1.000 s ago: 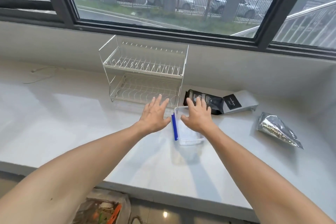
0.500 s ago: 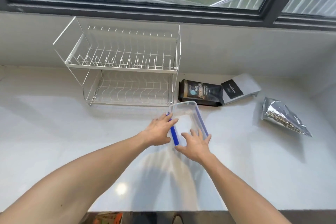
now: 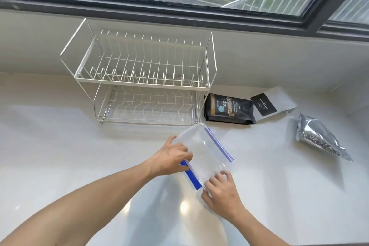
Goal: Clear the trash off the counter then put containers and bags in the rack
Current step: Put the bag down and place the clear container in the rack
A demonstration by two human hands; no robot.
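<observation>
A clear plastic container [image 3: 203,152] with blue clips on its long sides is tilted above the white counter [image 3: 60,156], in front of the rack's right end. My left hand [image 3: 171,158] grips its left side over the blue clip. My right hand [image 3: 221,187] holds its near end. The white two-tier wire rack [image 3: 143,84] stands against the back wall, and both tiers hold nothing. To the right of the rack lie a black coffee bag [image 3: 229,111], a grey bag with a black label [image 3: 271,106] and a silver foil bag [image 3: 319,140].
A dark-framed window [image 3: 179,12] runs above the back wall. The counter's right side meets a side wall past the silver foil bag.
Both hands went from resting flat on the container to gripping it. It is now lifted and turned at an angle, and my view has dropped closer to the counter.
</observation>
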